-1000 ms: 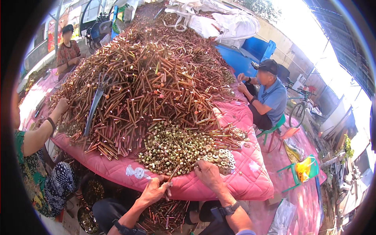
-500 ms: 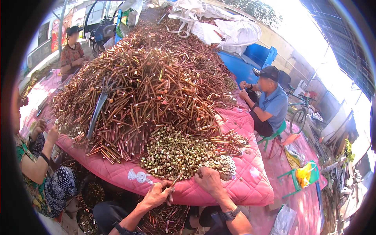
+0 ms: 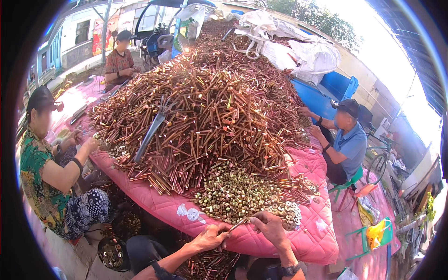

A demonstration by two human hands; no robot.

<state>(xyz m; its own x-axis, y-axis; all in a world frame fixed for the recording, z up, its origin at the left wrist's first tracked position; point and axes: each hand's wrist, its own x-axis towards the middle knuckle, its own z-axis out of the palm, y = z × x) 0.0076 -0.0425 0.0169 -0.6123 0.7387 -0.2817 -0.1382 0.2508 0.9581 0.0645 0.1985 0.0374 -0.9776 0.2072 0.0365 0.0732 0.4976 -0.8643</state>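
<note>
My left hand (image 3: 210,239) pinches a long copper-coloured bolt (image 3: 238,224) over the near edge of the table, its free end slanting up to the right. At that end are the closed fingers of my right hand (image 3: 271,227); whatever small piece they hold is hidden. Just beyond both hands lies a heap of brassy nuts (image 3: 233,193), with flat washers (image 3: 290,212) at its right side. Behind the nuts rises a big pile of the same kind of bolts (image 3: 205,116).
A pink quilted cover (image 3: 310,235) lies under the piles. A blue-handled fork tool (image 3: 151,135) rests on the bolts. Co-workers sit at the left (image 3: 53,163), far left (image 3: 122,60) and right (image 3: 347,144). A tub of metal parts (image 3: 113,254) stands low at the left.
The view has shifted, so the scene sits further right and lower. My right hand has come from the nuts and washers to the bolt's end, and the bolt now lies flatter.
</note>
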